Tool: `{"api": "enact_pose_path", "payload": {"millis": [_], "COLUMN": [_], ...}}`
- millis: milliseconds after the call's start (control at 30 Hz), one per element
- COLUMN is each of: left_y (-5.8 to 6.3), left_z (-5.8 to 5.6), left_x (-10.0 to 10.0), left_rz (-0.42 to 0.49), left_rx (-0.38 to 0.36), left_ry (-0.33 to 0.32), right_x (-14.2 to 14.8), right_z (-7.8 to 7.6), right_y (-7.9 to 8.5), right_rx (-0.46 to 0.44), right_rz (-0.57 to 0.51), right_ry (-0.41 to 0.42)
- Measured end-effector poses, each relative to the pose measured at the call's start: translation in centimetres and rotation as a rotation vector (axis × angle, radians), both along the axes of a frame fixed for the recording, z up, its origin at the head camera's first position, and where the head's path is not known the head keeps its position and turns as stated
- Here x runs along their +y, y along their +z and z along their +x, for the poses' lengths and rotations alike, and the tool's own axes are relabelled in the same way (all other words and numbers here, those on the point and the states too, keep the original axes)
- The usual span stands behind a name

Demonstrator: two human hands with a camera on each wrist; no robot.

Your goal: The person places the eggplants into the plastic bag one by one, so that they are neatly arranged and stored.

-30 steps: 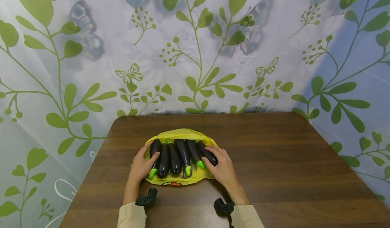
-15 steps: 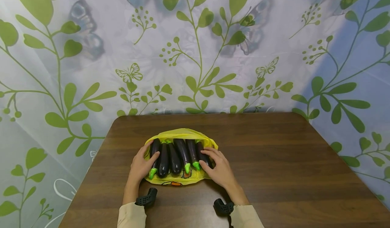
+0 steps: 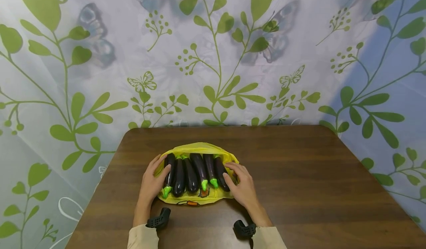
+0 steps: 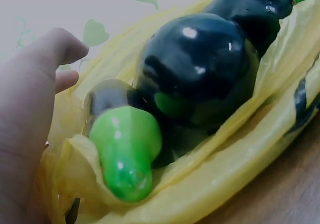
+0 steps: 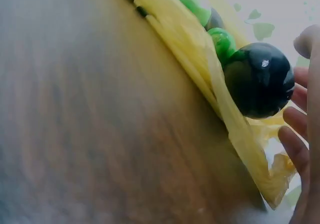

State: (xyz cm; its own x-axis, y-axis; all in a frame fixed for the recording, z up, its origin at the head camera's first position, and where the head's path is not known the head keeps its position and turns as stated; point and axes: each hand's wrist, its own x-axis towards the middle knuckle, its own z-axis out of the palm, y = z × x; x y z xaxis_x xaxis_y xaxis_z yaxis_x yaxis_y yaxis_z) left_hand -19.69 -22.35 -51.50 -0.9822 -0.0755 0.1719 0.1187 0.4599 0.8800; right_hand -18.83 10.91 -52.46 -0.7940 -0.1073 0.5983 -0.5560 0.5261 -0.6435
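Several dark purple eggplants with bright green caps lie side by side in an open yellow plastic bag [image 3: 199,146]. At the bag's left end is my left hand [image 3: 150,182], its fingers and thumb spread around the leftmost eggplant [image 3: 170,167]. That eggplant's green cap [image 4: 129,146] points toward the near side in the left wrist view. My right hand [image 3: 244,187] is at the bag's right end, with relaxed fingers close beside the rightmost eggplant [image 3: 219,169]. In the right wrist view, the rounded end of this eggplant [image 5: 260,82] faces the camera, beside my fingertips.
The bag lies on a brown wooden table [image 3: 316,182], toward its left half. Behind the table hangs a pale cloth [image 3: 213,68] printed with green leaves and butterflies. Black devices [image 3: 244,228] are worn at both wrists.
The rightmost eggplant has been straightened and moved left against its neighbour. My right hand has since drawn back slightly to the right. The left thumb has shifted a little left.
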Motion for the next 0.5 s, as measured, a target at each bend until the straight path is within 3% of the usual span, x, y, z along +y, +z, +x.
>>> {"api": "enact_pose_path", "payload": {"millis": [233,500], "left_y": [-0.2,-1.1], "left_z": [0.7,1.9], "left_x": [-0.5,-0.2], "left_rz": [-0.056,-0.266], "left_rx": [0.056,0.32], "left_ry": [0.001,0.015], "right_x": [0.5,2.7], "right_z": [0.2,1.1], "right_y": [-0.2,-0.1], "right_rx": [0.093,0.075], "right_rz": [-0.078,-0.039], "right_ry": [-0.061,-0.141]}}
